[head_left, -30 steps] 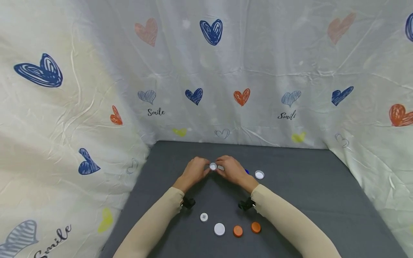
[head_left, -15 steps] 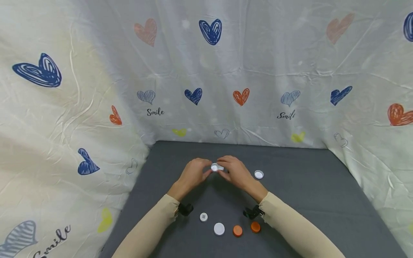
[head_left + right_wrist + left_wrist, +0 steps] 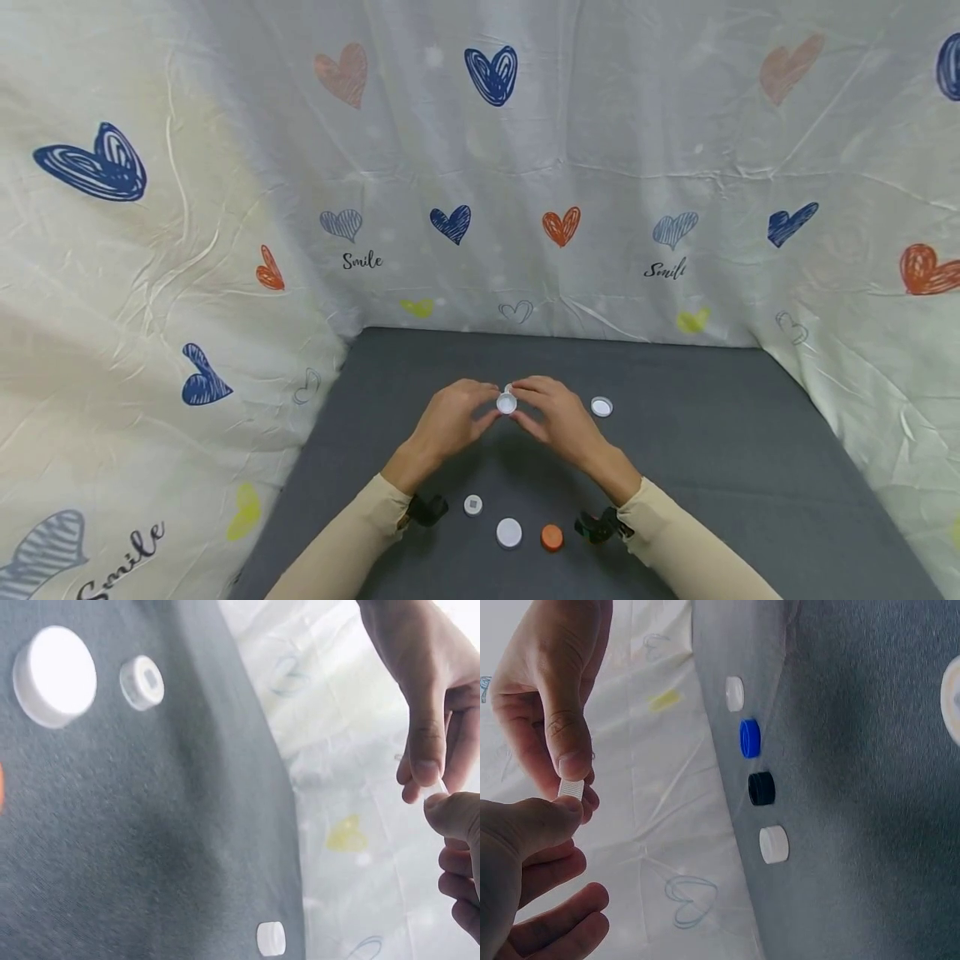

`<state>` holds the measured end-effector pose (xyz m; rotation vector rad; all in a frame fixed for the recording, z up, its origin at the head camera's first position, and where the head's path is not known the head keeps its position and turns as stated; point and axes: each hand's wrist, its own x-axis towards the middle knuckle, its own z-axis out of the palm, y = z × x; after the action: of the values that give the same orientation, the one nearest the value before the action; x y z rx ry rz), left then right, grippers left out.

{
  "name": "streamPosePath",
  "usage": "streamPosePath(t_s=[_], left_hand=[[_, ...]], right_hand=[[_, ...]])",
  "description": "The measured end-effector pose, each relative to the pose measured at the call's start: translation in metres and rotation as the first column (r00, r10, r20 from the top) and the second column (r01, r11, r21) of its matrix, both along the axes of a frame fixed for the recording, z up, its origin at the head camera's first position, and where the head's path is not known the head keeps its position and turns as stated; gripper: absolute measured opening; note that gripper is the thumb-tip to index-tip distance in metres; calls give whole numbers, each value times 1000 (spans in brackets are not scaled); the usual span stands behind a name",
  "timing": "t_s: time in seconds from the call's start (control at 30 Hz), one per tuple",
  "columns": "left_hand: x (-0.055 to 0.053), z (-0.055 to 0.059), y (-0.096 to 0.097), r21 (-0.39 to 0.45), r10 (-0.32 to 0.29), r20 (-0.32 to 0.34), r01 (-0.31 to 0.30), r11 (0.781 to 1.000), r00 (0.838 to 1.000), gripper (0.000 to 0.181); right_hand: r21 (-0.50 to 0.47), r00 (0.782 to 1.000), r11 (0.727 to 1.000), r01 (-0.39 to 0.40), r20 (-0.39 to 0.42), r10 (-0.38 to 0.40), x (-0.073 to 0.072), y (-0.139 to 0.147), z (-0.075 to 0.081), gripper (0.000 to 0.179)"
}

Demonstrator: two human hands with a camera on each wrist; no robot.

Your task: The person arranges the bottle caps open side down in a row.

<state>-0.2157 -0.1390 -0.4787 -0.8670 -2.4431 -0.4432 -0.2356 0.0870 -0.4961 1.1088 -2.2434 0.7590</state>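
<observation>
A small white bottle cap (image 3: 506, 403) is held above the table between both hands, its open side facing up in the head view. Ribbed sides of this cap (image 3: 571, 789) show in the left wrist view. My left hand (image 3: 447, 421) pinches it from the left with thumb and fingertips. From the right, my right hand (image 3: 558, 419) pinches the same cap, thumb in front and fingers behind. Beneath and beyond the hands, a white cap (image 3: 774, 844), a black cap (image 3: 761, 787), a blue cap (image 3: 750, 739) and another white cap (image 3: 602, 407) stand in a row.
Nearer the body on the dark grey tablecloth (image 3: 690, 467) lie a small white cap (image 3: 472, 505), a larger white cap (image 3: 508, 533) and an orange cap (image 3: 552, 537). Black wrist cameras hang under both wrists. A heart-printed white curtain (image 3: 600, 125) borders the table behind and at the sides.
Both hands have drawn slightly toward the body and to the right with the white cap. A second orange cap, visible earlier, is now hidden behind the right wrist camera.
</observation>
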Motion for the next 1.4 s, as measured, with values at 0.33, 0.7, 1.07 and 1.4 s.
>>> streamPosePath(t_s=[0.33,0.7,1.07,1.4], left_hand=[[15,-11,6,25,-57,6,56,998,998,30],[18,-14,8,73,-87,-15,87,993,996,35],[14,-20,7,78,-205,-161,220,972,965,42],[15,-22,8,183,-171,-83,184,966,982,27]], right_hand=[[-41,1000,999,-29,-10,29,16,6,-14,42],[-42,1000,999,-18,22,19,21,10,-14,39],[-98,990,995,-27,133,40,22,16,-11,30],[-104,980,994,-15,195,35,27,21,-6,31]])
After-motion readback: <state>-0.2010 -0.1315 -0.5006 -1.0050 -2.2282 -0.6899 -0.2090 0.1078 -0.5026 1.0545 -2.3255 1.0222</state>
